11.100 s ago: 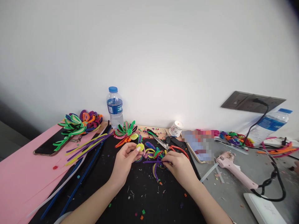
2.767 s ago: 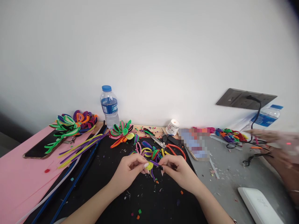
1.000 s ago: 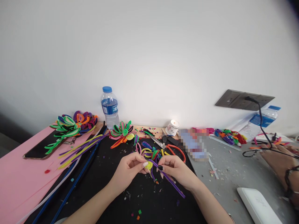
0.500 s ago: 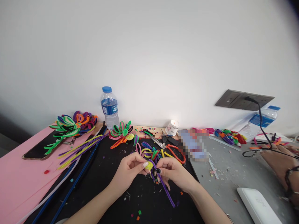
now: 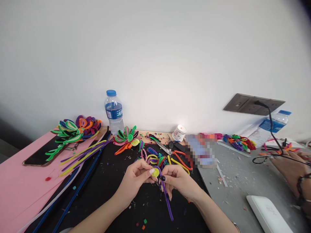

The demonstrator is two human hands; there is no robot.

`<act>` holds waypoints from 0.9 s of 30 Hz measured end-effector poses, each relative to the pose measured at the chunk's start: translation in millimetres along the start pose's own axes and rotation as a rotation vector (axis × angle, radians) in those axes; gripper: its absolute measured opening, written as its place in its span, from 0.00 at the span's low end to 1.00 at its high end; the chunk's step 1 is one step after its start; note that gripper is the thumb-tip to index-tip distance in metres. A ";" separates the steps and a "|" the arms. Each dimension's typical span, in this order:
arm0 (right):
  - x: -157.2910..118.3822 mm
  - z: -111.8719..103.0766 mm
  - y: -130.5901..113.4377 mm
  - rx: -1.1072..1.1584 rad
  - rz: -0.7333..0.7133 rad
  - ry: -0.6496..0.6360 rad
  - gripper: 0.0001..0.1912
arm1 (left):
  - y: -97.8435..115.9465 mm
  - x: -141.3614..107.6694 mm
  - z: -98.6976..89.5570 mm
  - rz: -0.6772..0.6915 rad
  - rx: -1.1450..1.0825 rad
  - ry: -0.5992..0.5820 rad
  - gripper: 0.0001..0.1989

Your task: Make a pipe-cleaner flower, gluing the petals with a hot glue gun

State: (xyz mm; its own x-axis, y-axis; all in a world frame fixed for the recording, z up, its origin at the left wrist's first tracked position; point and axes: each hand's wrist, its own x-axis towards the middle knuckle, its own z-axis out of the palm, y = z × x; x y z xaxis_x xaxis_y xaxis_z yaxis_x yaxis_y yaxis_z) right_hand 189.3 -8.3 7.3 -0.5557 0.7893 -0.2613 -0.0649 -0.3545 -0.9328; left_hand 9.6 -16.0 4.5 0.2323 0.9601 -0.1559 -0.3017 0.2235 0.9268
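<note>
Between the fingertips of my left hand [image 5: 139, 174] is a small yellow coil of pipe cleaner [image 5: 155, 172]. My right hand [image 5: 176, 179] pinches a purple pipe cleaner [image 5: 167, 200] that curves around the coil's right side; its loose end hangs toward me over the black mat [image 5: 116, 200]. Both hands are closed and close together. Just behind them lies a multicoloured bundle of bent pipe cleaners [image 5: 160, 161], partly hidden by my fingers. Scissors with orange handles [image 5: 179, 158] rest to its right.
Pipe-cleaner flowers [image 5: 128, 139] and a water bottle [image 5: 113, 111] stand by the wall. Yellow and purple pipe cleaners [image 5: 85, 157] lie left, near a dark phone [image 5: 40, 152]. A paper cup [image 5: 179, 133] is behind. At right are a white case [image 5: 268, 213] and another person's hand [image 5: 288, 168].
The loose end of the purple pipe cleaner has swung left and closer to me. My right hand has shifted slightly, while my left hand stays nearly still.
</note>
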 end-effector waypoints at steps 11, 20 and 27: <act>0.2 5.0 0.1 0.022 -0.010 0.008 0.14 | -7.9 0.5 1.0 0.040 -0.011 0.000 0.07; 1.7 7.7 2.1 0.009 -0.002 0.021 0.14 | -4.0 -1.9 5.6 0.070 0.048 0.031 0.07; 2.1 8.4 3.3 -0.023 -0.023 0.045 0.13 | -5.4 -2.7 6.9 0.091 0.083 0.052 0.07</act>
State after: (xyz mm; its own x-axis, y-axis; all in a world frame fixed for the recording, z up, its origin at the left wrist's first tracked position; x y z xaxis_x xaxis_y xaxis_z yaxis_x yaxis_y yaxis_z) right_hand 181.0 -12.1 5.8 -0.5163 0.8190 -0.2503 -0.0574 -0.3248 -0.9441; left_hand 17.0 -21.0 2.2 0.1590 0.9835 -0.0857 -0.2417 0.1229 0.9625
